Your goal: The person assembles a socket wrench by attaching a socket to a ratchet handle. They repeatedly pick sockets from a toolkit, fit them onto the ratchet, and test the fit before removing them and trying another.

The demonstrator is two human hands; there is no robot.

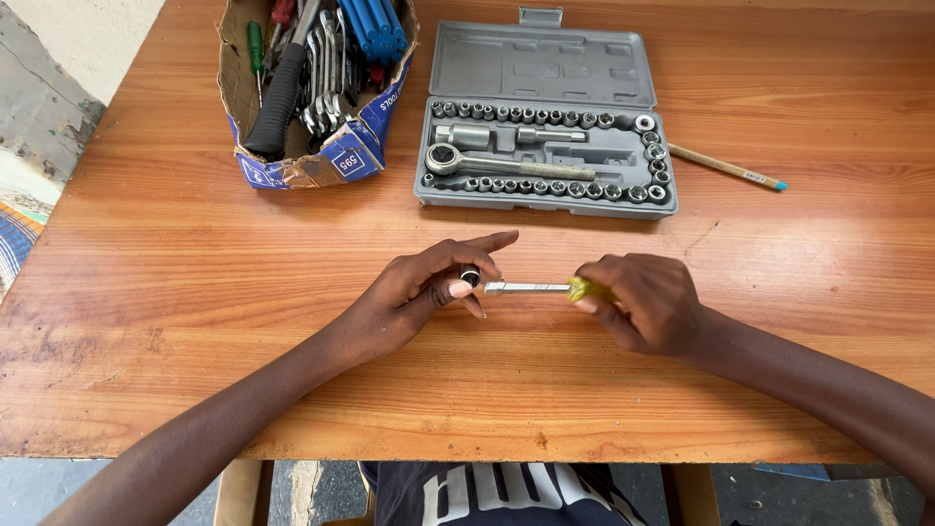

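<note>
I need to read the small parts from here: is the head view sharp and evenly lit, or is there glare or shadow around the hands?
Head view: daylight is soft and even, with a mild sheen on the table. Focus is sharp on the left hand, right hand and the driver shaft between them. Only faint shadows lie under the hands. The socket case reads clearly, with no blown glare.

Left hand (429, 284) pinching, right hand (648, 302) fisted, facing inward.
</note>
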